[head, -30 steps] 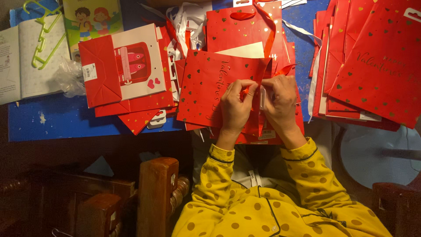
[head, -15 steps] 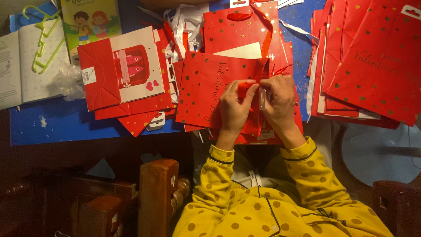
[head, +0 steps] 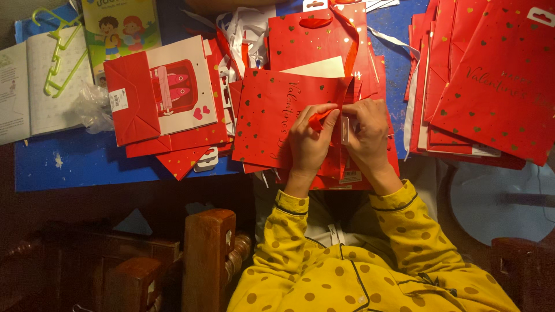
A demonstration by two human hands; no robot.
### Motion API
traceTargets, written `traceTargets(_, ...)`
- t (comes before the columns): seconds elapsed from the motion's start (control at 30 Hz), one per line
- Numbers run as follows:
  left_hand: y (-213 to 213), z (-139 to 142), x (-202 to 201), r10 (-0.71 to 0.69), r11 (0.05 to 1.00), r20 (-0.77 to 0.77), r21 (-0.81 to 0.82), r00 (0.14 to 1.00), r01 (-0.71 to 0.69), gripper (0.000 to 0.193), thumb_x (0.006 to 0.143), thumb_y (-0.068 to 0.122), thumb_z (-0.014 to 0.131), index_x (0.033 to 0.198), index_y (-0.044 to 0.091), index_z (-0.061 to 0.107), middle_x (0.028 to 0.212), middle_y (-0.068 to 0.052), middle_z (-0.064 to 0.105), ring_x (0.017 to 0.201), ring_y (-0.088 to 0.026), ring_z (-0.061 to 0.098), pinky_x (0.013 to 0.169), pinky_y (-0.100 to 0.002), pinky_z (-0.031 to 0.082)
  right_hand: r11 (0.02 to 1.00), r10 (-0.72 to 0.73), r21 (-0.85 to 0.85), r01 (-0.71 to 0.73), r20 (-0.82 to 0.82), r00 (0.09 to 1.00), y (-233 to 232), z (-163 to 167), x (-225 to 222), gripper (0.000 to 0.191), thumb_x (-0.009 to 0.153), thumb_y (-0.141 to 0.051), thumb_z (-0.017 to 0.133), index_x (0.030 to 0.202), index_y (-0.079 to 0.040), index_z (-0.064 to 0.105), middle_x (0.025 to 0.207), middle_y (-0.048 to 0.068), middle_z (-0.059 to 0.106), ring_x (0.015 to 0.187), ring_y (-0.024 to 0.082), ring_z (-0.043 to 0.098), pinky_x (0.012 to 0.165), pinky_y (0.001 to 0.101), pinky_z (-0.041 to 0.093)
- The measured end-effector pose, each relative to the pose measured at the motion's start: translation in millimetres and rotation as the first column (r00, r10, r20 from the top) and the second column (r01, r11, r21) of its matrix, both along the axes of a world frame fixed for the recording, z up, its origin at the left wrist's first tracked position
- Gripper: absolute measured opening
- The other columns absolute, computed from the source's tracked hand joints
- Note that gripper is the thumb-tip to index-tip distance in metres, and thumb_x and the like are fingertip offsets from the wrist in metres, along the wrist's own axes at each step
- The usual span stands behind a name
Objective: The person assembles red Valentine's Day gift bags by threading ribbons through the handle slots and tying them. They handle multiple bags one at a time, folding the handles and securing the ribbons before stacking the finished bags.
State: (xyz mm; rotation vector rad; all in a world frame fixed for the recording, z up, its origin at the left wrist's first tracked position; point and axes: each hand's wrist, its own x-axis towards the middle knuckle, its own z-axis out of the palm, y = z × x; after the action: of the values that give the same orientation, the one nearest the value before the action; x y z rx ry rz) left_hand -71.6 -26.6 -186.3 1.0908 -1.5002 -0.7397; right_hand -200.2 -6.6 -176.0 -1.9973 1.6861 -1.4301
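- flat red gift bag [head: 272,118] with gold hearts lies on the blue table [head: 69,164], right in front of the person, on top of other flattened bags.
- left hand [head: 309,141]: fingers closed, pinching a red ribbon handle [head: 319,118] at the bag's top edge.
- right hand [head: 367,136]: fingers curled shut around a small clear hang tab [head: 345,130], just beside the ribbon end; hands nearly touching.
- judgement: the step is feeding or seating the ribbon at the bag's top edge. best done by keeping the bag flat, the edge pinned under the right hand, and pulling the ribbon gently and straight.
- risk: tearing the paper at the hole if tugged sideways.
- stack of finished-looking red bags [head: 491,81] lies well apart on the right; open book [head: 40,86] and green hanger [head: 58,58] on the left.
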Motion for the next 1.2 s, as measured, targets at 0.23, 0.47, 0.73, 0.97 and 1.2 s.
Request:
traceTargets(0.23,0,4,2,0.025,1.0,0.019,0.013,1.0,-0.025,0.019,0.097,0.018,0.074,0.111,0.005,0.068,0.105,-0.01,0.074,0.098,-0.025,0.074,0.086,-0.034,0.057,0.998,0.054,0.028,-0.053,-0.012,0.998,1,-3,-3,0.015,0.093,-0.005,0.072,0.107,-0.005,0.069,0.093,0.009,0.062,0.094,0.029,0.052,0.084,0.0408,0.042)
traceTargets(0.47,-1,7,2,0.023,0.999,0.041,0.038,0.999,-0.024,0.023,0.096,0.02,0.075,0.112,0.005,0.069,0.106,-0.01,0.074,0.097,-0.025,0.074,0.084,-0.033,0.058,0.996,0.023,0.086,-0.022,-0.003,1.0,3,-11,-6,0.005,0.085,-0.011,0.073,0.086,-0.008,0.07,0.083,0.008,0.043,0.09,0.027,0.043,0.08,0.0408,0.036)
traceTargets(0.73,-1,10,2,-0.038,0.984,0.019,0.176,0.999,0.034,0.034,0.096,0.017,0.075,0.128,0.007,0.07,0.101,-0.008,0.071,0.083,-0.015,0.072,0.076,-0.028,0.059,0.999,-0.01,0.044,0.012,-0.048,0.999,1,-13,-4,0.014,0.086,-0.012,0.074,0.085,-0.005,0.063,0.094,0.009,0.043,0.098,0.029,0.042,0.085,0.0394,0.038)
traceTargets(0.97,-3,-1,2,-0.11,0.993,-0.189,0.023,0.976,0.116,0.01,0.101,0.008,0.07,0.11,0.003,0.068,0.109,-0.009,0.073,0.099,-0.016,0.073,0.086,-0.028,0.06,0.998,-0.024,0.054,0.025,-0.028,0.999,2,-15,-5,0.013,0.082,-0.01,0.076,0.09,-0.005,0.068,0.096,0.01,0.045,0.098,0.029,0.043,0.087,0.0395,0.039)
traceTargets(1.2,-5,-20,3,-0.067,0.973,-0.422,0.171,0.904,0.152,0.009,0.111,0.01,0.055,0.114,0.002,0.052,0.107,-0.012,0.077,0.095,-0.014,0.07,0.088,-0.029,0.057,0.999,-0.036,0.04,0.035,0.028,0.999,2,-9,-3,0.018,0.085,-0.01,0.075,0.101,-0.004,0.07,0.094,0.01,0.048,0.097,0.03,0.047,0.086,0.0394,0.041)
